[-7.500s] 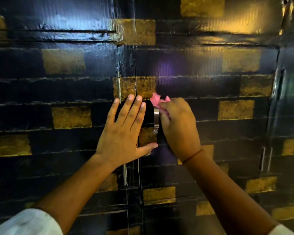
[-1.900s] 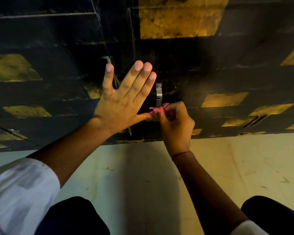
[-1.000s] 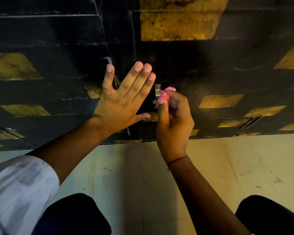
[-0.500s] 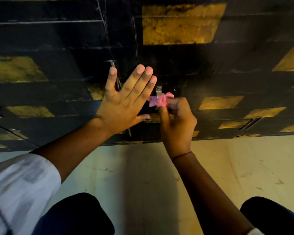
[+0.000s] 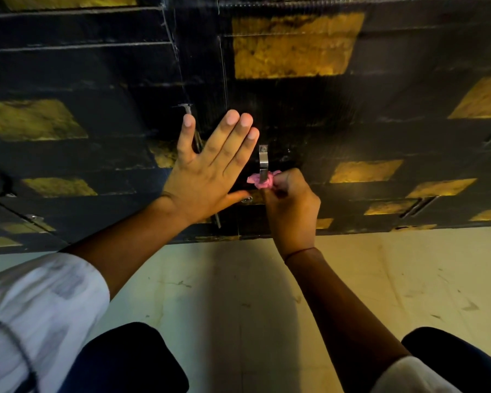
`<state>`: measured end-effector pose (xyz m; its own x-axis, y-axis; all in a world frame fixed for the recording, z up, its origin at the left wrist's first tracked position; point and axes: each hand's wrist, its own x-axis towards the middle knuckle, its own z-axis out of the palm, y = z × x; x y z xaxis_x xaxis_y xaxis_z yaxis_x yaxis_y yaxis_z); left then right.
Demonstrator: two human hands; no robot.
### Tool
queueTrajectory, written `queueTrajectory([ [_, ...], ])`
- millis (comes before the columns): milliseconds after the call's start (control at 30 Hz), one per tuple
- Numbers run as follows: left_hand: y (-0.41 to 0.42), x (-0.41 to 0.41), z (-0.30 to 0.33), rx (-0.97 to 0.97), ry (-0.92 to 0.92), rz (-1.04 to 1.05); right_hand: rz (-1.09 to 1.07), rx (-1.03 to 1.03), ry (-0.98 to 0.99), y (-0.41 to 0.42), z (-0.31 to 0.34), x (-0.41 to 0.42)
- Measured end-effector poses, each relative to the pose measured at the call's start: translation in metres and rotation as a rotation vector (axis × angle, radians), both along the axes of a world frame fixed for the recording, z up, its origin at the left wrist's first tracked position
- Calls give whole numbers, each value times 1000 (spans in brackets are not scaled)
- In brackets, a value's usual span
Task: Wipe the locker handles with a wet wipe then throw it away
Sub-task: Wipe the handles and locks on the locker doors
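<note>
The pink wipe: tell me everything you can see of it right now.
The pink wipe is crumpled into a small wad, soft and tissue-like. The right hand pinches it and holds it against the lower part of the metal handle on the black locker door. Part of it wraps behind the handle; wetness cannot be judged.

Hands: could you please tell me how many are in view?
2. The left hand lies flat, fingers straight, against the locker front. The right hand pinches the pink wipe around the metal handle. None seem hidden.
</note>
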<state>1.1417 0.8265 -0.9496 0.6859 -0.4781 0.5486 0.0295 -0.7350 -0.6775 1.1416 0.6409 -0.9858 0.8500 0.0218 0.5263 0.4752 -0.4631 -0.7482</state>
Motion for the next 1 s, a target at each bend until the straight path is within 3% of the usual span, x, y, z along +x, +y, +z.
queueTrajectory([
  [167, -1, -5, 5, -22, 39, 9, -44, 78, 31, 0, -4, -4],
  [267, -3, -10, 6, -33, 62, 11, -85, 161, -65, 1, 8, -10],
  [467, -12, -14, 5, -67, 80, -1, -72, -194, -91, -8, 9, 1],
  [633, -14, -15, 6, -54, 92, -74, -123, -114, -217, -11, 37, 8],
  [800, -14, -14, 7, -23, 81, -57, -84, -230, -107, -13, 7, -6],
  [933, -12, -14, 7, -10, 94, -53, -194, -113, -300, -15, 27, 7],
  [1000, -12, -14, 7, -4, 98, -42, -155, -197, -345, -13, 24, 14],
])
